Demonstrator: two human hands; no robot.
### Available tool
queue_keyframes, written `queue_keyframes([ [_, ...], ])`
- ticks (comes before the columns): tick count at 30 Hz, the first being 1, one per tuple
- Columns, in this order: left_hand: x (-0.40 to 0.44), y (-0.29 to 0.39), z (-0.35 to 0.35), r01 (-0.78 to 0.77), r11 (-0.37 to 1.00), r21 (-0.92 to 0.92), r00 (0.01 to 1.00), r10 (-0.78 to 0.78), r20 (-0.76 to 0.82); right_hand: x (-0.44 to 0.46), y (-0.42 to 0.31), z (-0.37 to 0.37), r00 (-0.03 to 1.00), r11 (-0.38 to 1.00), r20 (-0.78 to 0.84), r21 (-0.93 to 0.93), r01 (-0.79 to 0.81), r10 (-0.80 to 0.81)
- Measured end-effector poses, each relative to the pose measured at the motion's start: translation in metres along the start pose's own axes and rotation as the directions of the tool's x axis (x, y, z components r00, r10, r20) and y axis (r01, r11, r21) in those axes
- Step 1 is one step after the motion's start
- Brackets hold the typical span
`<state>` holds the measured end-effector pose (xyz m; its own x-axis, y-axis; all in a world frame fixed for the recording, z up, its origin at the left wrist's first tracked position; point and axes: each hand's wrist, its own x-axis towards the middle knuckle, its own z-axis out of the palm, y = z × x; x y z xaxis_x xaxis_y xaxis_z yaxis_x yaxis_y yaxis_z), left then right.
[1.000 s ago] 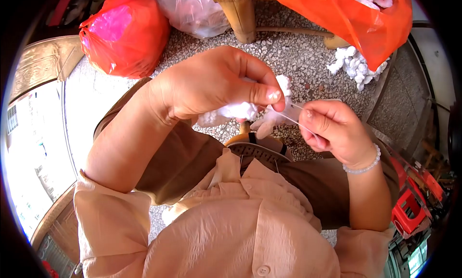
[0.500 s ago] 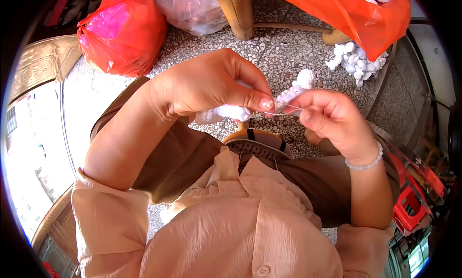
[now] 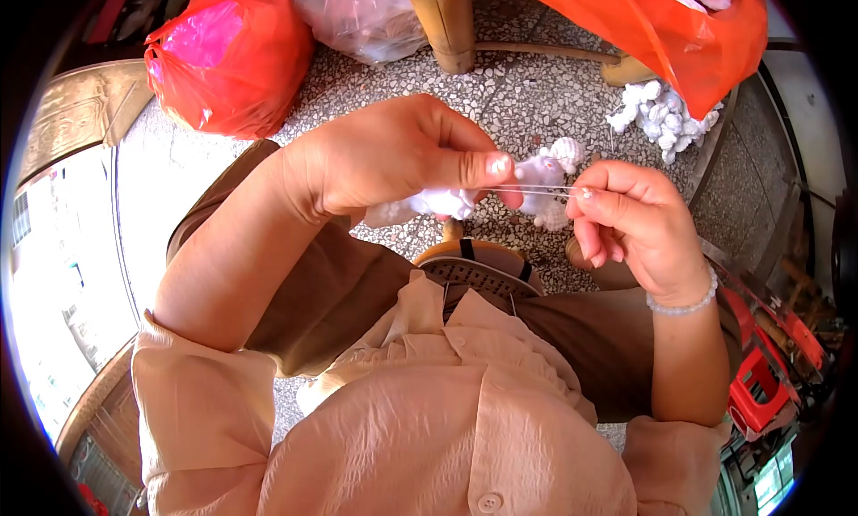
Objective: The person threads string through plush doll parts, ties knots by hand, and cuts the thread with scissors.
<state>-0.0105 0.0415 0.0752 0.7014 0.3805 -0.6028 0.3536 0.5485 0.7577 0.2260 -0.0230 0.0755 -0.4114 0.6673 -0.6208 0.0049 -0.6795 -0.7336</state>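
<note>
My left hand (image 3: 411, 163) is closed, thumb and fingertips pinched on a thin white thread (image 3: 541, 191). Two strands of it run taut across to my right hand (image 3: 635, 217), whose thumb and index finger pinch the other end; its remaining fingers are curled. Below my left palm a soft white piece (image 3: 447, 202) shows, partly covered by the hand. Just behind the strands is a pale, knobbly piece (image 3: 547, 172) that looks crocheted, with rounded ends. Whether these two are one thing, I cannot tell. A bead bracelet (image 3: 684, 303) circles my right wrist.
A tied red plastic bag (image 3: 237, 65) and a clear bag (image 3: 362, 20) lie on the speckled floor ahead. An orange bag (image 3: 661, 42) hangs at upper right above a white bumpy heap (image 3: 663, 121). A bamboo leg (image 3: 447, 29) stands between; a red plastic object (image 3: 760, 386) is at right.
My right hand has moved slightly right and away from the left, stretching the strands that were looped between them. The knobbly pale piece has shifted slightly and shows more.
</note>
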Motion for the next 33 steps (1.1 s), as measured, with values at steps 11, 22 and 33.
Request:
queue_keyframes([
  [11, -0.002, -0.001, -0.001, 0.008, 0.998, 0.056, 0.999, -0.006, -0.036, 0.002, 0.0, 0.004, 1.0, 0.999, 0.007, 0.049, -0.003, 0.003],
  [22, -0.004, -0.002, -0.003, 0.021, 0.999, 0.034, 0.999, -0.02, -0.037, 0.005, 0.005, 0.005, 0.999, 0.986, 0.021, -0.161, 0.032, -0.029],
  [33, -0.003, -0.014, -0.007, -0.069, 0.993, 0.093, 0.997, 0.072, -0.026, 0.002, -0.002, 0.004, 1.0, 0.983, -0.023, -0.183, -0.003, -0.001],
])
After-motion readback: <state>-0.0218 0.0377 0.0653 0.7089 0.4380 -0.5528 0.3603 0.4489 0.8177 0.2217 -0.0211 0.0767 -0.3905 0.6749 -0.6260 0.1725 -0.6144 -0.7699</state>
